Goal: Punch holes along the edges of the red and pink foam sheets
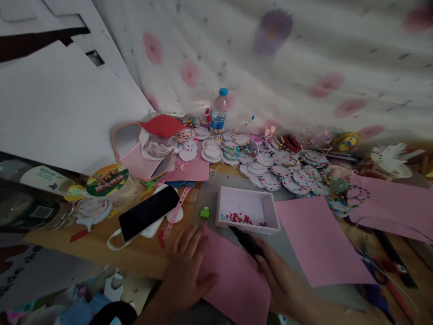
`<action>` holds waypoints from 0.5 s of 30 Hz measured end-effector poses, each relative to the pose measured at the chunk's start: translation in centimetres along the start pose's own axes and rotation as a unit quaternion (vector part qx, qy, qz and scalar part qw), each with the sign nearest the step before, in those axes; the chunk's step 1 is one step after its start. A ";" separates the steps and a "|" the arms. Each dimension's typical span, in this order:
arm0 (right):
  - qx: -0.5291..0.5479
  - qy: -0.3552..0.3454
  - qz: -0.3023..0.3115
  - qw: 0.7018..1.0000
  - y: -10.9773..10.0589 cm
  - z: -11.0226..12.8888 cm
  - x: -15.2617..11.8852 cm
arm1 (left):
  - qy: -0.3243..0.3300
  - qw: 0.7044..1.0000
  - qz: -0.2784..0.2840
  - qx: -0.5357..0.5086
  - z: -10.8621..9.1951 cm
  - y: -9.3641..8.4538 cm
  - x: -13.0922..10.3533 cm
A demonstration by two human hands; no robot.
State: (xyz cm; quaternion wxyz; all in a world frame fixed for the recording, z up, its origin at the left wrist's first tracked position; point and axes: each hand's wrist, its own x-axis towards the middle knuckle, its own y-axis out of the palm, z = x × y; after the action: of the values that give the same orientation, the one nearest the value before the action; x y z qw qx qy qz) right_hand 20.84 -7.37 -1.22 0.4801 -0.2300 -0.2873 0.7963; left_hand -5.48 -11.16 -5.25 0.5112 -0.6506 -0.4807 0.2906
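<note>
My left hand point(189, 266) lies flat on the left edge of a pink sheet point(233, 275), its fingers stretched out. In my right hand point(274, 271) is a black tool point(248, 241), a slim dark object whose pointed end reaches toward the white box; its exact kind is hard to make out. The right hand rests over the sheet's right edge. Just beyond the sheet stands an open white box point(250, 203) with small red and blue beads point(240, 218) along its near side. A small green block point(204, 212) sits left of the box.
A phone point(149, 212) lies at the left. Another pink sheet point(324, 239) is at the right, near scissors point(382, 273). Behind the box are piles of white discs wound with beads point(264, 167) and a water bottle point(219, 113). A floral curtain hangs behind.
</note>
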 end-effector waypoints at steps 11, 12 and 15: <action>-0.274 -0.122 0.075 0.951 1.3 1.9 4.1 | 0.013 1.000 -0.008 -0.012 -0.3 -0.1 0.1; -0.305 -0.127 0.073 0.941 1.7 2.0 4.0 | 0.014 1.000 -0.011 -0.016 -0.3 0.0 0.1; -0.360 -0.126 0.045 0.923 2.6 2.4 4.0 | 0.019 1.000 -0.014 -0.019 -0.3 0.0 0.2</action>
State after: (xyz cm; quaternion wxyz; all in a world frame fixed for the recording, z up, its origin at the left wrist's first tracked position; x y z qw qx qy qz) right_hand 15.90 -5.34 -1.56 0.2884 -0.2982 -0.6015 0.6827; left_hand -5.13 -11.13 -5.15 0.5115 -0.6592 -0.4852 0.2615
